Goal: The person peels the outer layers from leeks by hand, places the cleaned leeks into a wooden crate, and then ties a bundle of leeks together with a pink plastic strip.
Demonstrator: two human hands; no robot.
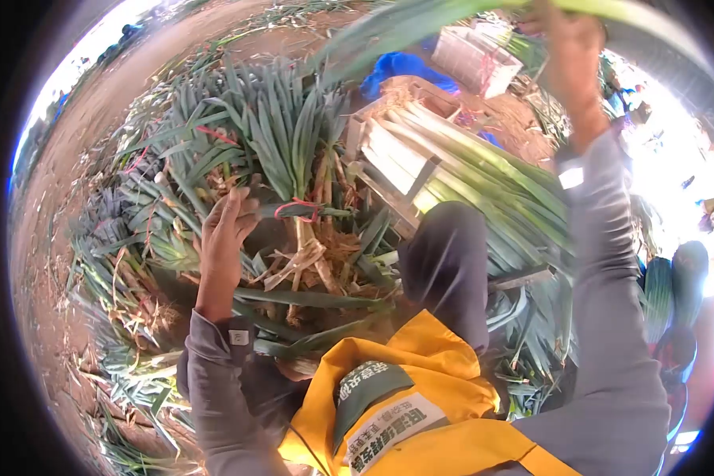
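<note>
Leek (417,21) clenched overhead in right hand (571,49), left hand (226,230) flat-fingered on tied bundle (293,155); vest label (393,428) unreadable.

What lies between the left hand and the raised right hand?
In the head view, a tied bundle of leeks and a wooden crate stacked with trimmed leeks lie between the left hand and the right hand.

Single view, from the camera on my head. It faces forward and steeply down, fisheye, black at the corners. Close range: my vest (428,389) fills the near edge, leeks (278,135) the middle, bare ground (79,151) the far left.
</note>
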